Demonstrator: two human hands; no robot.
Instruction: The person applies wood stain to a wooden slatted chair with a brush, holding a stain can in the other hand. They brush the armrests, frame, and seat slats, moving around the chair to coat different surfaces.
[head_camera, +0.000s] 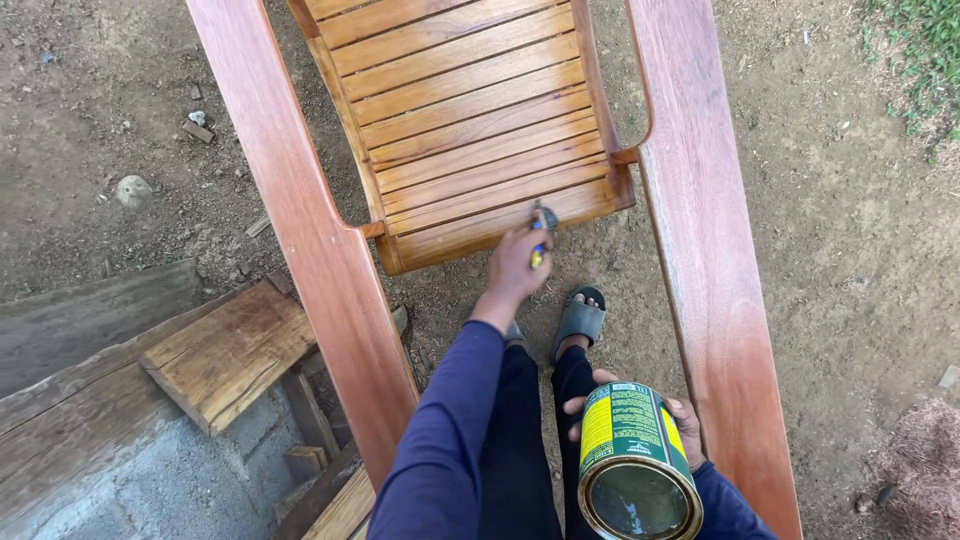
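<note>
Bare dirt (850, 250), brush (541, 228) on chair (470, 110)

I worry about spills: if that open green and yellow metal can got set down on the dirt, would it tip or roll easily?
Likely stable upright: the green and yellow metal can looks squat with a flat round base. On its side it would probably roll, being cylindrical. It is open, with dark liquid inside, so any tilt in the right hand could spill it.

Glossy wooden chair (470, 120) – metal can (635, 460), paper-labelled.
</note>
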